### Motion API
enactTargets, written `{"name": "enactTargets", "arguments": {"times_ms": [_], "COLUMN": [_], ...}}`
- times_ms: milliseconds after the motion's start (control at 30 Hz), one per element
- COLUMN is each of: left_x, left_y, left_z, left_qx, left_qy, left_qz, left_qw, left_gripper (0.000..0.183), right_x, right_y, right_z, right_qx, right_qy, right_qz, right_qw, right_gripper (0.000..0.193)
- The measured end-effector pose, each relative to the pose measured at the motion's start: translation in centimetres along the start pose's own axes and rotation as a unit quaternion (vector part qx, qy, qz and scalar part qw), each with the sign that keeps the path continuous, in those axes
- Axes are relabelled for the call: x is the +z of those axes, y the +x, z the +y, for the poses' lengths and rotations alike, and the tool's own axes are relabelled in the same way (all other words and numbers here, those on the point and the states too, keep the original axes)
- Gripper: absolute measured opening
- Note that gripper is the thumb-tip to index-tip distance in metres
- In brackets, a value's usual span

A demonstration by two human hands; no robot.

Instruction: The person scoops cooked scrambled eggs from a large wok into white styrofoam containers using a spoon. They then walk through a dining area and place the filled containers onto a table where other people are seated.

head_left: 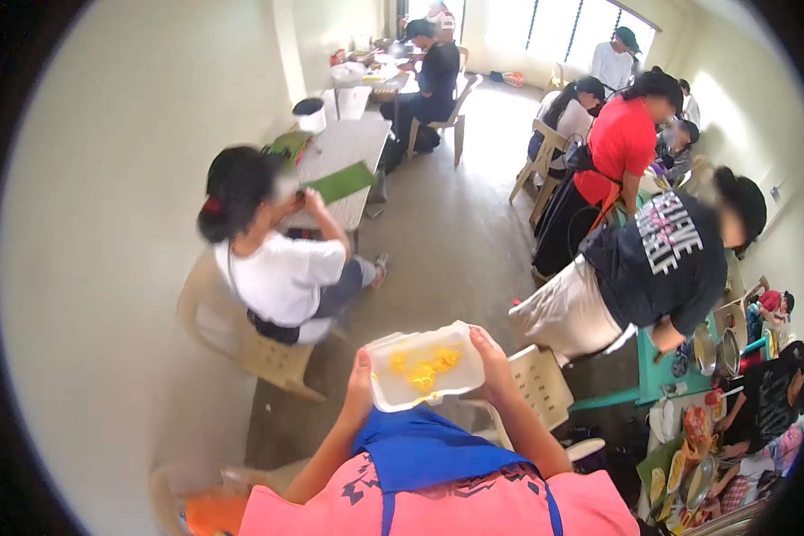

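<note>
A shallow white foam tray is held up in front of my blue apron. Small heaps of bright yellow food lie in it, too soft in outline to name the kind. My left hand is closed on the tray's left side. On the opposite side my right hand grips the edge, its thumb near the upper right corner. The fingers under the tray are hidden.
A person in white sits left, holding a green leaf-like sheet by a pale table. Plastic chairs stand nearby. Someone in black bends over a green table with pans at right. Other people work farther back.
</note>
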State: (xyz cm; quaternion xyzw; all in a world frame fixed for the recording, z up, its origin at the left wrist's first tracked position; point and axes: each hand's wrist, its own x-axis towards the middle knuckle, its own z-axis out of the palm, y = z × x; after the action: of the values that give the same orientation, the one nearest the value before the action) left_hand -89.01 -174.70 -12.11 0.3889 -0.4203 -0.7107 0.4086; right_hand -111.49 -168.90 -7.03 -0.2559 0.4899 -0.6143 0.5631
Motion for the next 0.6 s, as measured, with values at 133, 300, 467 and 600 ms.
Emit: {"name": "enactTargets", "arguments": {"times_ms": [133,300,467,600], "left_x": [3.1,11.9,19.1,25.7], "left_y": [16.8,35.4,54.6,68.0], "left_z": [3.3,7.2,4.3,6.4], "left_qx": [0.052,-0.012,-0.018,-0.049], "left_qy": [0.081,0.082,0.071,0.043], "left_qz": [-0.103,-0.223,-0.268,-0.254], "left_qw": [0.99,0.971,0.961,0.965], "left_gripper": [0.055,0.056,0.056,0.054], "right_x": [-3.8,-9.4,-17.1,-22.4], "right_y": [12.2,25.3,40.8,54.4], "right_z": [-2.5,-7.4,-12.4,-19.7], "right_qx": [0.007,-0.033,-0.072,-0.081], "right_qy": [0.149,0.218,0.22,0.17], "right_qz": [0.07,0.191,0.247,0.246], "right_qw": [0.986,0.956,0.941,0.951], "right_gripper": [0.037,0.036,0.032,0.033]}}
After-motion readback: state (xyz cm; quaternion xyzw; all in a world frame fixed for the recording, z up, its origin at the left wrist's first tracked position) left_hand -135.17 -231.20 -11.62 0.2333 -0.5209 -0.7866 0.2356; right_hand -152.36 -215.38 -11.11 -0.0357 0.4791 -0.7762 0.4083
